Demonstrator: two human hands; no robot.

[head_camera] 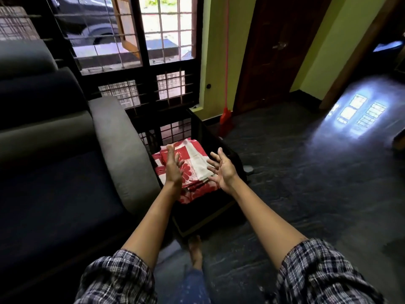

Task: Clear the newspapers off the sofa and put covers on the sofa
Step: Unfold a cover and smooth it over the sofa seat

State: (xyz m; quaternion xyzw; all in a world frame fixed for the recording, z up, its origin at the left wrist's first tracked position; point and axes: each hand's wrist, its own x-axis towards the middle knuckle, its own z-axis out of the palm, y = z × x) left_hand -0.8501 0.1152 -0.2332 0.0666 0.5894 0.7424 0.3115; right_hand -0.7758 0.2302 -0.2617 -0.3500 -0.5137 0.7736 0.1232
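Both arms reach forward over a stack of folded covers, red and white with a flower print. The stack lies on a low dark tabletop that stands just beside the grey armrest of the sofa. The left hand is released, turned on edge with its fingers straight, over the left part of the stack. The right hand is released too, palm turned inward and fingers spread, at the stack's right edge. Whether either hand touches the cloth cannot be told. Checked sleeves cover the upper arms, and a bare foot stands on the dark floor below. Behind the tabletop is a barred window; a red broom leans against the green wall beside a brown door.
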